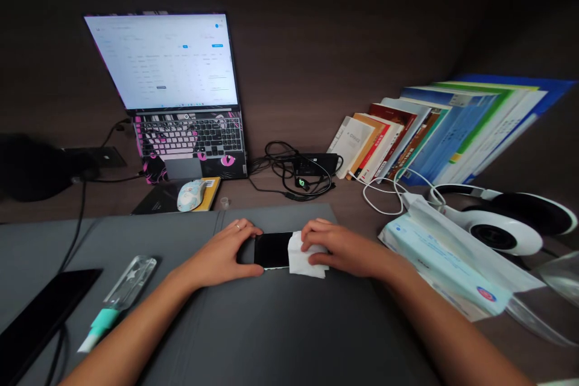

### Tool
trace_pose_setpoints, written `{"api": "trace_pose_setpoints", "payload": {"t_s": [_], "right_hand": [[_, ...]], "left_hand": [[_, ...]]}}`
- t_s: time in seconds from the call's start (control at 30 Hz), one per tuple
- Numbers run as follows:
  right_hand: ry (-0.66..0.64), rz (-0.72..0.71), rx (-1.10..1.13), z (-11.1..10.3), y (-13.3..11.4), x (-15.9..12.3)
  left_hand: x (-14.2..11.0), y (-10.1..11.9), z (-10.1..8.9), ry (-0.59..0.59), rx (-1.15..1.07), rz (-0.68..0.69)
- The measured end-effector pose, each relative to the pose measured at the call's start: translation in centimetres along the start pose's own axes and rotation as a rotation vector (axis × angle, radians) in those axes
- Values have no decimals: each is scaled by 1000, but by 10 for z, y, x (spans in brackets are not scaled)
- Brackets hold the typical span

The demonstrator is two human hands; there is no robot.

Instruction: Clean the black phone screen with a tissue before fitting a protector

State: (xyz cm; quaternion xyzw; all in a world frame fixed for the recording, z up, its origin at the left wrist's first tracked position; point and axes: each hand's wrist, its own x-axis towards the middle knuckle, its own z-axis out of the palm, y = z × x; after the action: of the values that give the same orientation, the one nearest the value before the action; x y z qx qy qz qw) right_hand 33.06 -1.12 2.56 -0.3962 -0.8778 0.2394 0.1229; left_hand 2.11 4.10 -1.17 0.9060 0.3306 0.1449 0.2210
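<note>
Phone (272, 250) on the grey mat (280, 332), dark-screened, pale-edged: the left hand (225, 258) grips one end, the right hand (337, 247) clasps white tissue (297, 256) over the other!

Smartphone (271, 249): right end hidden under white tissue (299, 260); left end partly covered by left hand (226, 255). Some fingertips of right hand (337, 247) lost in tissue folds. Both forearms cut by bottom edge. Left of left hand: dark flat panel (40, 319) cut off at frame edge; farther out, black rounded object (31, 166) blurred, cropped, can't identify. Ahead of left hand: laptop screen (163, 63) text unreadable; mouse (190, 195) hides part of yellow card (211, 193). Ahead-right of right hand: book spines (398, 142) mostly illegible. Right of right hand: clear plastic item (563, 277) cropped, unclear.
</note>
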Motion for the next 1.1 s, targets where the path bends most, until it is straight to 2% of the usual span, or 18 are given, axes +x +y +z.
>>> {"api": "trace_pose_setpoints", "payload": {"t_s": [0.13,0.37,0.47,0.6,0.77,0.93,1.1], "right_hand": [[-30,9,-14,0,-3,0],[39,-76,-55,10,-3,6],[16,-66,-68,9,-4,6],[72,-57,-94,10,-5,5],[27,-90,-88,14,-7,6],[129,-73,-110,18,-7,10],[90,-121,-83,21,-7,13]], "left_hand": [[0,-1,0,16,6,1],[1,-2,0,10,-4,4],[1,-2,1,15,-7,5],[1,-1,0,10,-11,12],[1,1,0,7,-18,-1],[1,1,-1,-10,-15,7],[1,1,0,-2,-23,8]]}}
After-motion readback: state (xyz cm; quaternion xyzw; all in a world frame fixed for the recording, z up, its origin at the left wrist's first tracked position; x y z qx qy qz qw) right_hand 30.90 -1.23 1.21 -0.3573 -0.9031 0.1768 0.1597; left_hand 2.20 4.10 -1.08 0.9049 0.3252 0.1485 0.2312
